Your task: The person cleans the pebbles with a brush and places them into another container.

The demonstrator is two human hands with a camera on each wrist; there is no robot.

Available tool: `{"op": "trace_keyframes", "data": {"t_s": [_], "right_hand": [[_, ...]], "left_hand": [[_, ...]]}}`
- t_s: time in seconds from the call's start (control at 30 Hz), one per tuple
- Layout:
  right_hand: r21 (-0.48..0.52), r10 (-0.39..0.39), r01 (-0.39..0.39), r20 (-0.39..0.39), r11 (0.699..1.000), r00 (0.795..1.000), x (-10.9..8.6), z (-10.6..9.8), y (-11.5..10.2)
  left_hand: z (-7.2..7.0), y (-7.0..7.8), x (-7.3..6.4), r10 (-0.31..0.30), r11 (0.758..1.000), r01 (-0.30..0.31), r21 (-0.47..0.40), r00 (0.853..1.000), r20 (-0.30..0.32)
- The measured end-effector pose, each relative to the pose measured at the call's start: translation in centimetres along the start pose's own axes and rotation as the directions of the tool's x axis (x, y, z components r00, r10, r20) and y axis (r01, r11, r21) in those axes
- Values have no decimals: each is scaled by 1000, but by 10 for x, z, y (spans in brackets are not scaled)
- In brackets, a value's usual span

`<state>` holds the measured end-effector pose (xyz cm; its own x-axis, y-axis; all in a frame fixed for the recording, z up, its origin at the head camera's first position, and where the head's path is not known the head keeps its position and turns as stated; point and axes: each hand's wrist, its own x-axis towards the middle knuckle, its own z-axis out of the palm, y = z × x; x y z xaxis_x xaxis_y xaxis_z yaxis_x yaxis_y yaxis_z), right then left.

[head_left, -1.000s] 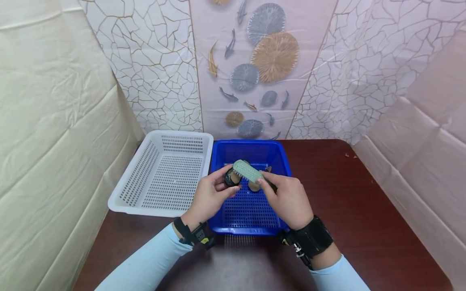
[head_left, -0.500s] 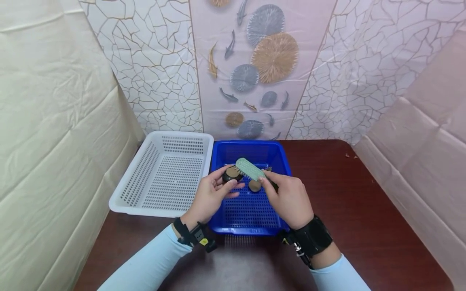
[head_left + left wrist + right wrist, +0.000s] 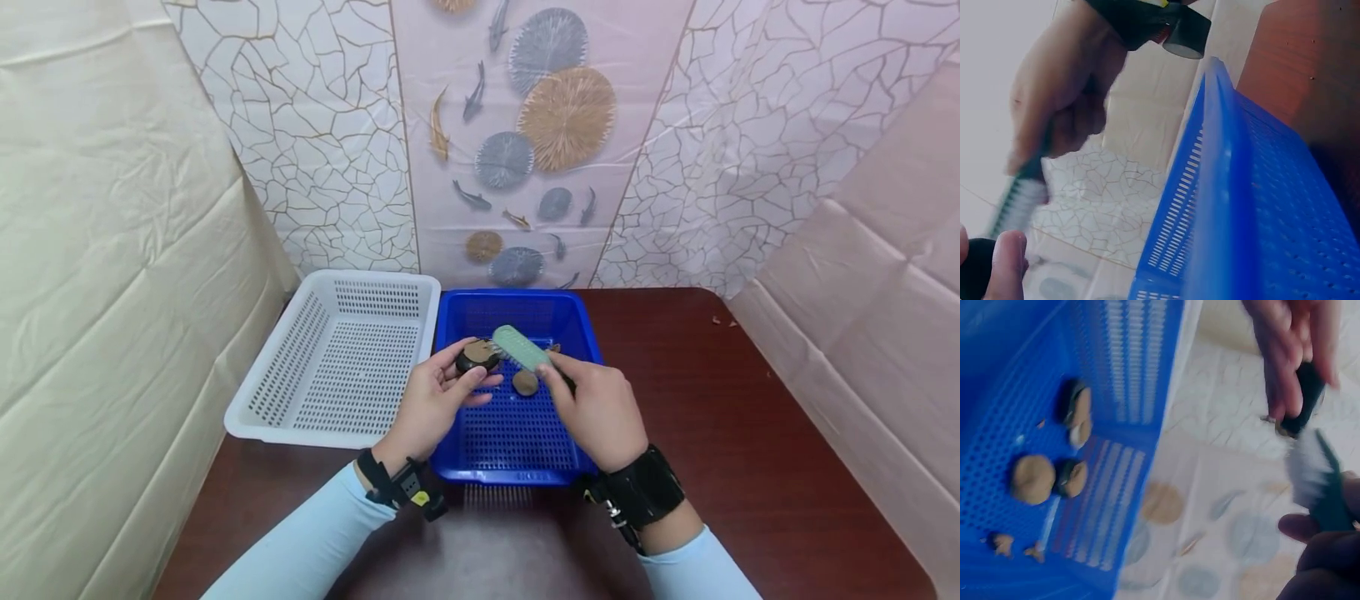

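Observation:
My left hand (image 3: 429,402) holds a smooth dark stone (image 3: 472,363), its upper face caked with tan mud, between thumb and fingers above the blue basket (image 3: 510,478). The green scrubbing brush (image 3: 521,348) is in my right hand (image 3: 603,412), gripped near its handle end with the thumb along it. White bristles (image 3: 1302,475) face the stone, and their tips are right at its muddy edge in the head view. Motion blurs the brush in both wrist views, and my right fingers hide most of its handle.
Inside the blue basket lie a round tan lump (image 3: 1033,479), several dark mud-coated pieces (image 3: 1072,478) and small crumbs (image 3: 1002,545). A white basket (image 3: 247,423) stands directly left of it. Both are on the dark red table (image 3: 720,433), with draped cloth walls at the back and sides.
The stone has tilted in my left hand, so its muddy face now points up. The brush has shifted slightly right, from over the stone to its right edge.

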<state>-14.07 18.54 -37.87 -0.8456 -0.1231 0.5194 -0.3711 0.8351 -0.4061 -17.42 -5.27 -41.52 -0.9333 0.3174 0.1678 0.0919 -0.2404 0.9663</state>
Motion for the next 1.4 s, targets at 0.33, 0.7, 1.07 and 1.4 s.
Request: {"op": "trace_keyframes", "data": {"t_s": [0.33,0.7,1.07,1.4], "right_hand": [[52,-45,47,-44,998,998,-3,-2,-1],[32,-34,35,-19,999,999,2,0,-1],[-20,28,-28,-5,999,1000,4,0,9],[-11,32,-32,27,999,999,8,3,4]], "left_hand": [[-2,-3,2,29,1000,-29,-5,998,50],[-6,-6,2,29,994,-36,107,998,60],[-7,-5,3,25,987,-30,157,999,39],[-5,-3,3,39,990,-43,138,999,31]]}}
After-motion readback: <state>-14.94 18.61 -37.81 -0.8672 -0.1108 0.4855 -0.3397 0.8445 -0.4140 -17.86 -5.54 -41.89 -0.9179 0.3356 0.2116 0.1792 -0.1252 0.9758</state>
